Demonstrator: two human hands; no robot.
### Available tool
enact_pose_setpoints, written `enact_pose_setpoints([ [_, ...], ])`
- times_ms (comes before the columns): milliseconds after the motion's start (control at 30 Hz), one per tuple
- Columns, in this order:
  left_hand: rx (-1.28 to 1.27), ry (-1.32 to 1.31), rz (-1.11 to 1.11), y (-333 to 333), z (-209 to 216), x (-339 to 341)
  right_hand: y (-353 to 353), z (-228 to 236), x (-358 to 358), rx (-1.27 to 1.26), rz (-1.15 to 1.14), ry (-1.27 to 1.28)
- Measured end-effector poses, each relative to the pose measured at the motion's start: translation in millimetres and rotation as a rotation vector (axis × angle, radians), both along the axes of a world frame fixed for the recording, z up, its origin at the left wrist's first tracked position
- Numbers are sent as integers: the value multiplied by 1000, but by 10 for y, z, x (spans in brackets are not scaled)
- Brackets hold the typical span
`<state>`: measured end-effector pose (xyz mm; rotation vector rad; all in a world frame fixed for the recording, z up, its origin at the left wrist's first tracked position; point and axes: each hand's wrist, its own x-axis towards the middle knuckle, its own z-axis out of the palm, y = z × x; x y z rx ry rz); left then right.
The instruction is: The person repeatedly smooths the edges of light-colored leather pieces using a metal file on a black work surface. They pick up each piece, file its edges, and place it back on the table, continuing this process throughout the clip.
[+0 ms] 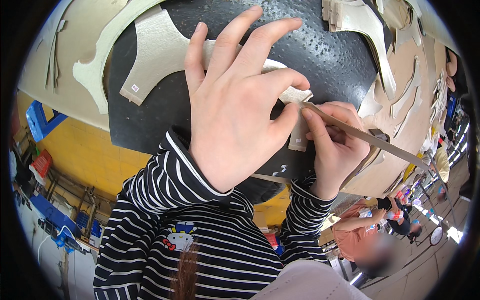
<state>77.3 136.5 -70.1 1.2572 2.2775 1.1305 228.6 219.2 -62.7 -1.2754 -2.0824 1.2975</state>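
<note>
Pale piece (pixel 159 45) lies on black mat (pixel 345 75); its middle hidden by left hand (pixel 232 107). Left: three fingers fanned, thumb and index nearly meeting at piece's edge; cannot tell if gripping. Right hand (pixel 337 142): thumb and curled fingers closed on strip (pixel 387 145), some fingertips hidden. Strip's far end indistinct.

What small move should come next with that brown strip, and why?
I'd probably press the end of the brown strip against the pale curved piece with the left hand: its thumb is beside that end, the right hand pinches the strip there, and the rest trails off rightward.
</note>
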Motion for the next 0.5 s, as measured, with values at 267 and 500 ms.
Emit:
enact_pose_setpoints([
  [267,-11,7,4,1,4,1,5,-36,16,62,27,42],
  [500,-18,9,1,6,5,-3,9,-67,44,127,60,47],
])
